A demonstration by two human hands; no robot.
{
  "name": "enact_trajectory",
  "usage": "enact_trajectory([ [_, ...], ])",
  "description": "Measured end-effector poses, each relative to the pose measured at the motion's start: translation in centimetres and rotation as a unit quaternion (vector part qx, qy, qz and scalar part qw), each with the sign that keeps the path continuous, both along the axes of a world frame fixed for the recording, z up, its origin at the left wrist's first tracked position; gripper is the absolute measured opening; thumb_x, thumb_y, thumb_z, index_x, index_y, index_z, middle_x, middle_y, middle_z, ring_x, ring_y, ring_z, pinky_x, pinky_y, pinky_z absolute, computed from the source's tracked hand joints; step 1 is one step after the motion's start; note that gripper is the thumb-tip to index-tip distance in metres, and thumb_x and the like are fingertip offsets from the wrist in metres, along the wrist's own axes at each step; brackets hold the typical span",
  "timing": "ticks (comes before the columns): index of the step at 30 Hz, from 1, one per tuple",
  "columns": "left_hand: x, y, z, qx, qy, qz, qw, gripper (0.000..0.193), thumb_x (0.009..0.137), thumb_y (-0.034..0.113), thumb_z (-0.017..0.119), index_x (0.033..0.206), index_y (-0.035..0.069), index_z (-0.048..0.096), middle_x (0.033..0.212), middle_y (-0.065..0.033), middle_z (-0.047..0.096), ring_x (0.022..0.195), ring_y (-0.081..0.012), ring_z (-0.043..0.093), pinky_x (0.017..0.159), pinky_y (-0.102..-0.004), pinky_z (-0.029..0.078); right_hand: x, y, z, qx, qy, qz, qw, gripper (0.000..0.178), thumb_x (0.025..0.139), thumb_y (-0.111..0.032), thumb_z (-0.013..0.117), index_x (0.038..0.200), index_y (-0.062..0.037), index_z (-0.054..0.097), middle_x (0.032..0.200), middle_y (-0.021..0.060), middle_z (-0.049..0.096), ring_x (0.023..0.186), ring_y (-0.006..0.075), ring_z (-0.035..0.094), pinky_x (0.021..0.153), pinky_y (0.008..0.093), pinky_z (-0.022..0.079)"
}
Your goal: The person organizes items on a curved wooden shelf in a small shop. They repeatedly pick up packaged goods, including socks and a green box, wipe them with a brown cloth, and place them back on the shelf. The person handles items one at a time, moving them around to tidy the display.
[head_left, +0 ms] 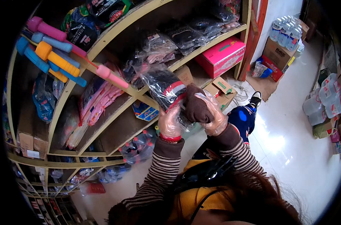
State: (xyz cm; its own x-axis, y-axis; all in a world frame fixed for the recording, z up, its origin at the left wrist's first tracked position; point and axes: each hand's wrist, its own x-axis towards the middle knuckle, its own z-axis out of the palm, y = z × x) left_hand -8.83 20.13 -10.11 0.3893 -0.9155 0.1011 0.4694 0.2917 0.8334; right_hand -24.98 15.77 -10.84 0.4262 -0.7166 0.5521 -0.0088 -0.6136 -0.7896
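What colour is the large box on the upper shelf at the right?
Pink, with a green patch on its top face: the box, seen in the head view.

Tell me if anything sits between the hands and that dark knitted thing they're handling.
Only thin clear gloves. The left hand and right hand both close directly on the brown knitted item, which is partly out of its clear plastic bag. Each grip is already on it; nothing else visible intervenes.

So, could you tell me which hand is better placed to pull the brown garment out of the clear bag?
Probably the right hand: it already cups the brown garment, while the left hand has its grip on the clear plastic bag and can steady it.
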Motion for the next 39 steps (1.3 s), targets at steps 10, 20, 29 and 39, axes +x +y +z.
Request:
enact_trajectory([
  [10, -3.6, 0.6, 2.3, 0.017, -0.335, -0.148, 0.930, 0.067, 0.087, 0.012, 0.061, 0.143, 0.002, 0.025, 0.138, -0.0102, 0.041, 0.123, -0.0134, 0.041, 0.100, -0.0272, 0.035, -0.3, -2.6, -4.5, 0.246, -0.253, 0.044, 0.935, 0.058, 0.080, -0.011, 0.068, 0.130, 0.0010, 0.042, 0.130, 0.0112, 0.049, 0.118, 0.0197, 0.049, 0.100, 0.0308, 0.038],
  [20, -3.8, -0.1, -0.6, 0.094, -0.092, -0.141, 0.981, 0.091, 0.079, -0.004, 0.063, 0.148, 0.013, 0.006, 0.125, -0.0071, 0.049, 0.107, -0.0142, 0.050, 0.093, -0.0261, 0.040, 0.1, -3.3, -5.8, 0.379, -0.337, 0.147, 0.849, 0.058, 0.083, -0.010, 0.066, 0.133, 0.0004, 0.038, 0.132, 0.0097, 0.046, 0.120, 0.0182, 0.045, 0.100, 0.0309, 0.037],
  [29, -2.6, -1.1, 0.5, 0.048, -0.170, 0.046, 0.983, 0.101, 0.068, -0.016, 0.066, 0.147, 0.009, 0.009, 0.144, -0.0141, 0.027, 0.114, -0.0215, 0.049, 0.083, -0.0295, 0.051, -1.5, -3.6, -9.4, 0.376, -0.352, 0.198, 0.834, 0.055, 0.088, 0.000, 0.050, 0.140, -0.0043, 0.031, 0.138, 0.0099, 0.040, 0.128, 0.0216, 0.039, 0.107, 0.0328, 0.031],
  [39, -2.6, -5.0, 7.2, 0.016, -0.053, -0.069, 0.996, 0.082, 0.079, -0.009, 0.055, 0.148, 0.010, 0.014, 0.119, -0.0106, 0.055, 0.074, -0.0050, 0.046, 0.065, -0.0184, 0.042, -0.6, -10.2, -11.9, 0.281, -0.280, 0.002, 0.918, 0.052, 0.079, 0.003, 0.058, 0.129, -0.0012, 0.046, 0.130, 0.0076, 0.049, 0.118, 0.0195, 0.047, 0.102, 0.0325, 0.034],
])
